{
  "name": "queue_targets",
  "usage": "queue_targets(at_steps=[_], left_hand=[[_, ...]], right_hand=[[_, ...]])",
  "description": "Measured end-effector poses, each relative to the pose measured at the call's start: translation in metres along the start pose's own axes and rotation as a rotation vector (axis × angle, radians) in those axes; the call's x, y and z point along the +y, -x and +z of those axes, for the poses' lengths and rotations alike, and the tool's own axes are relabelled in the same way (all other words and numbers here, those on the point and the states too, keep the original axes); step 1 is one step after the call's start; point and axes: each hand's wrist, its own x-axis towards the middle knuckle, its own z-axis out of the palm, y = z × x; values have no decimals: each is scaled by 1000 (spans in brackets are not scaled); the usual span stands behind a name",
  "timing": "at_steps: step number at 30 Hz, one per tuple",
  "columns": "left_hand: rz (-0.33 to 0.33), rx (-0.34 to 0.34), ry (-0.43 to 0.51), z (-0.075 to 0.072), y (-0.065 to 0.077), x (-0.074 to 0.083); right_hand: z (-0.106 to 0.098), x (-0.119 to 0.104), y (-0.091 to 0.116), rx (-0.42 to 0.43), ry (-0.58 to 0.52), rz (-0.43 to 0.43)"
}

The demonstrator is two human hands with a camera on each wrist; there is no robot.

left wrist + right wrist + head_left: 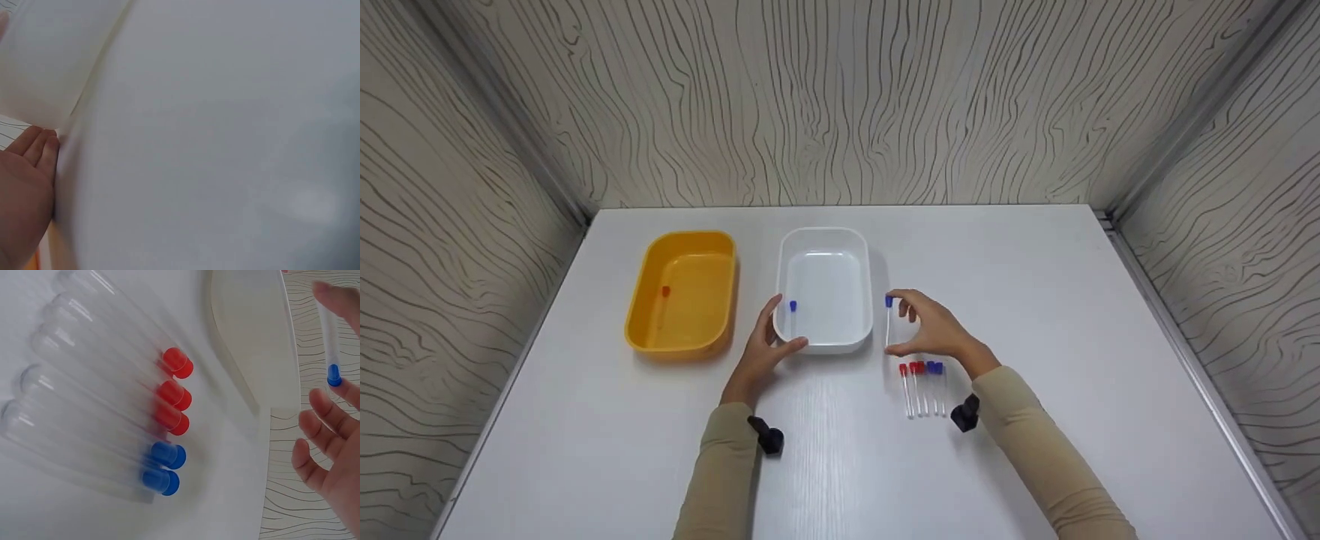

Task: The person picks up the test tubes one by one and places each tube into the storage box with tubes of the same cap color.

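Between thumb and index finger, my right hand point(934, 330) holds a clear test tube with a blue cap point(889, 324) by its two ends, just right of the white tray point(823, 348). In the right wrist view that tube point(331, 337) spans from thumb to index finger, its blue cap at the index fingertip. My left hand point(761, 352) grips the tray's near left corner, thumb at the front rim and fingers along the left side. One blue-capped tube point(793, 307) lies inside this tray. The left wrist view shows the fingers point(42, 149) against the tray wall.
Below my right hand lies a row of test tubes, three with red caps point(174, 395) and two with blue caps point(164, 454). To the left stands a yellow tray point(681, 350) with a red-capped tube point(665, 292) in it. Patterned walls point(840, 105) enclose the white table point(585, 450).
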Motion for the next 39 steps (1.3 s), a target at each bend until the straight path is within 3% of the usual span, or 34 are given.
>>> queue_targets(at_steps=[15, 23, 26, 34, 39], left_hand=[[-71, 18, -4, 2, 1, 5], [-56, -17, -36, -2, 17, 34], [-55, -27, -33, -3, 17, 31], [-9, 8, -36, 1, 2, 2], [-3, -20, -1, 1, 11, 22]], right_hand=[[15, -26, -41, 41, -43, -40], [27, -42, -60, 6, -73, -57], [35, -46, -67, -7, -72, -62], [56, -54, -77, -43, -79, -28], [63, -58, -82, -58, -38, 13]])
